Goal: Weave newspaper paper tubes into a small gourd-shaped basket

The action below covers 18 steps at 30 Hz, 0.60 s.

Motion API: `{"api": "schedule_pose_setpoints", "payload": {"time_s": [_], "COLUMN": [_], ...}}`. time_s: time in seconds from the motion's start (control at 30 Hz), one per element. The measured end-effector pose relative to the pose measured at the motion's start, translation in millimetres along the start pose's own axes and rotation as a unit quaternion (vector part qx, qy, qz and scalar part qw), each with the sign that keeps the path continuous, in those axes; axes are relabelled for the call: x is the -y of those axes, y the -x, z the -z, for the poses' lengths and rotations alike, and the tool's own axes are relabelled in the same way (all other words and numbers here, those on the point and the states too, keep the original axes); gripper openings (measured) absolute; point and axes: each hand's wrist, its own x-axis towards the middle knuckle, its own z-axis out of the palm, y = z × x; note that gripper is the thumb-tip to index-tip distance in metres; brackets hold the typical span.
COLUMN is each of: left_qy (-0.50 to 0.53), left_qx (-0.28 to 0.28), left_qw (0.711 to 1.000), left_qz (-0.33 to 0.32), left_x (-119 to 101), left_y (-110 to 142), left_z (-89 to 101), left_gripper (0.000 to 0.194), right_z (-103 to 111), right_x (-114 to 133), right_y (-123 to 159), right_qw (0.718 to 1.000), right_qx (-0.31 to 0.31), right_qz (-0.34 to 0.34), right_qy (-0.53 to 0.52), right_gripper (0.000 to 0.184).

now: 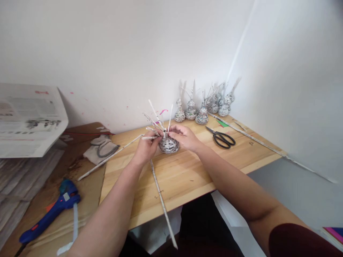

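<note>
A small round woven piece of rolled newspaper [168,145] sits on the wooden board [187,175], with several paper spokes standing up from its top. My left hand [147,147] is closed, pinching a paper tube at the piece's left side. My right hand [184,137] is closed on the top right of the woven piece, fingertips at the spokes. A long paper tube [162,201] runs from under my left hand past the board's front edge.
Several finished woven figures [203,109] stand by the wall at the back. Black scissors [222,138] lie right of my hands. Another long paper tube [107,159] lies at left, near a cloth [102,148]. A blue glue gun [50,213] and newspapers [29,117] are at far left.
</note>
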Motion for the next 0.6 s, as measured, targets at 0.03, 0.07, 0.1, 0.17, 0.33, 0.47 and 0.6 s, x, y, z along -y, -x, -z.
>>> {"api": "schedule_pose_setpoints", "payload": {"time_s": [0.03, 0.07, 0.1, 0.17, 0.33, 0.47, 0.6], "left_qy": [0.001, 0.004, 0.007, 0.012, -0.014, -0.068, -0.087], "left_qx": [0.011, 0.021, 0.028, 0.032, 0.016, 0.035, 0.043], "left_qw": [1.000, 1.000, 1.000, 0.999, 1.000, 0.997, 0.995], "left_qz": [-0.002, -0.001, 0.003, 0.013, 0.004, -0.019, -0.019], "left_x": [-1, -2, -3, -3, 0, -1, 0], "left_y": [0, 0, 0, 0, -1, -2, 0], "left_z": [1.1, 2.2, 3.2, 4.8, 9.0, 11.5, 8.7], "left_gripper": [0.017, 0.018, 0.019, 0.020, 0.018, 0.015, 0.015], "right_z": [1, 2, 2, 2, -6, -10, -10], "right_x": [1, 2, 4, 8, 21, 20, 14], "right_y": [-1, -1, -1, -2, -7, -16, -19], "right_qw": [1.000, 0.999, 0.999, 0.999, 0.999, 0.998, 0.998], "right_qx": [0.005, 0.006, 0.005, 0.000, 0.006, 0.006, -0.002], "right_qz": [-0.004, -0.007, -0.009, -0.014, -0.041, -0.035, -0.049], "right_qy": [-0.019, -0.033, -0.041, -0.043, -0.009, 0.052, 0.042], "right_gripper": [0.028, 0.029, 0.029, 0.029, 0.024, 0.015, 0.015]}}
